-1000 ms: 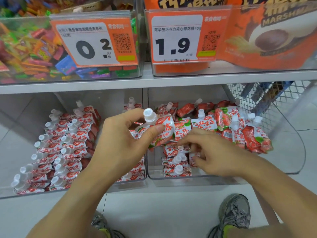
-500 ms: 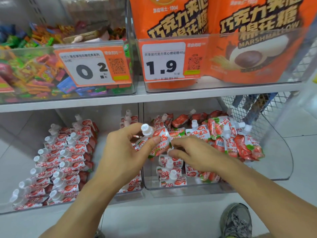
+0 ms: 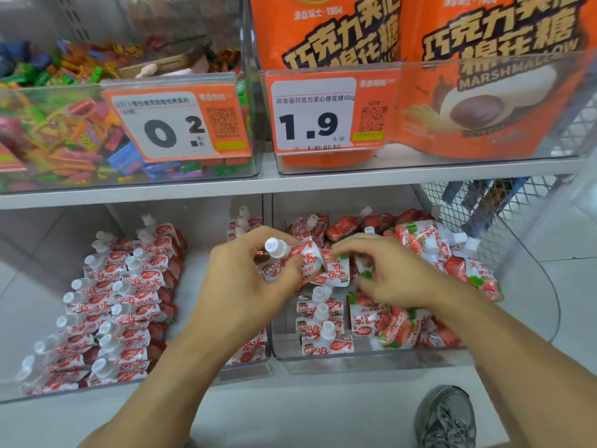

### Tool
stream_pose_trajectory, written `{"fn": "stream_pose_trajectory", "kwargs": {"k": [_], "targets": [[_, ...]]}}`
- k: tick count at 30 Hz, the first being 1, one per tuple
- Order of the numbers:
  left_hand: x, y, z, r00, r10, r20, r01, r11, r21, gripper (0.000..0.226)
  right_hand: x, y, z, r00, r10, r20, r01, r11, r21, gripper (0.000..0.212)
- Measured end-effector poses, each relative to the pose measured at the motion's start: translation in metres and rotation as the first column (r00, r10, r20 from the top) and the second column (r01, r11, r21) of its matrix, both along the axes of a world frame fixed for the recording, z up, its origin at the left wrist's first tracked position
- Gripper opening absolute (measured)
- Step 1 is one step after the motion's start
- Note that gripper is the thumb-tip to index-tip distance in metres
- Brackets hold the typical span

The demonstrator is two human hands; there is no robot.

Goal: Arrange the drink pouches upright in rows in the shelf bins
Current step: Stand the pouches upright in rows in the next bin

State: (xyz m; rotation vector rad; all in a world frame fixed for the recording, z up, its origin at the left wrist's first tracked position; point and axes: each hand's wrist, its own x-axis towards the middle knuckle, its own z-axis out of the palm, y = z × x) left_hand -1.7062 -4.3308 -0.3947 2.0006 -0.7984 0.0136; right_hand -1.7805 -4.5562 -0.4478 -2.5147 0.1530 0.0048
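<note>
While our left hand (image 3: 245,286) gripped a white-capped red-and-white pouch (image 3: 303,263), our right hand (image 3: 384,273) reached among loose pouches (image 3: 420,247). Whether its curled fingers (image 3: 347,250) held anything, we could not tell.

Two clear lower bins (image 3: 371,362), two price tags (image 3: 174,124), one shoe (image 3: 447,415).

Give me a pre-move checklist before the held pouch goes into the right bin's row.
1. Left hand grips the held pouch: ok.
2. Cap on held pouch: ok.
3. Right hand out of the way: not ok, it reaches into the right bin.
4. Front row in right bin upright: ok.
5. Loose pile sorted: not ok, jumbled.
6. Free slot behind the row: cannot tell, hands cover it.
</note>
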Motion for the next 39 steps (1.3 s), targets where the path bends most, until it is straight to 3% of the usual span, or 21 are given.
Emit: {"fn": "stream_pose_trajectory", "kwargs": {"k": [3,6,9,13,17,21,26,32,37,39], "targets": [[0.001,-0.003,-0.002,1.0,0.019,0.016,-0.019,1.0,-0.008,0.008,0.012,0.01,-0.013,0.987,0.156,-0.048,-0.163,0.926,-0.34,0.057],[0.005,-0.003,-0.003,0.997,0.04,0.063,-0.04,0.999,0.001,0.01,0.022,0.014,-0.02,0.987,0.159,0.005,-0.141,0.891,-0.432,0.046],[0.008,-0.003,-0.004,0.996,0.061,0.071,-0.061,0.998,-0.007,0.008,0.025,0.009,-0.012,0.988,0.141,0.064,-0.104,0.911,-0.399,0.031],[0.012,-0.002,-0.003,0.995,0.073,0.064,-0.072,0.997,-0.017,0.008,0.017,0.005,0.008,0.995,0.008,0.098,0.009,0.985,-0.17,0.025],[0.012,-0.001,-0.004,0.996,0.064,0.068,-0.064,0.998,-0.012,0.01,0.009,0.014,0.001,0.995,0.099,-0.019,-0.1,0.99,-0.102,0.013],[0.013,-0.002,-0.004,0.996,0.063,0.059,-0.063,0.998,-0.013,0.01,0.015,0.016,-0.014,0.994,0.096,-0.047,-0.099,0.993,-0.061,0.004],[0.013,-0.004,-0.004,0.996,0.062,0.059,-0.062,0.998,-0.009,0.009,0.018,0.022,-0.01,0.984,0.107,-0.14,-0.104,0.994,0.033,0.03],[0.011,-0.002,-0.004,0.998,0.043,0.052,-0.044,0.999,0.022,0.011,0.019,0.014,-0.003,0.963,0.13,-0.234,-0.136,0.991,-0.008,0.054],[0.012,0.002,-0.002,0.999,0.033,0.038,-0.034,0.999,0.015,0.01,0.011,0.01,0.011,0.981,0.042,-0.189,-0.08,0.977,-0.197,0.082],[0.012,0.003,-0.001,0.999,0.02,0.037,-0.021,0.999,0.027,0.01,0.004,0.009,0.02,0.991,0.041,-0.131,-0.07,0.971,-0.227,0.079]]}}
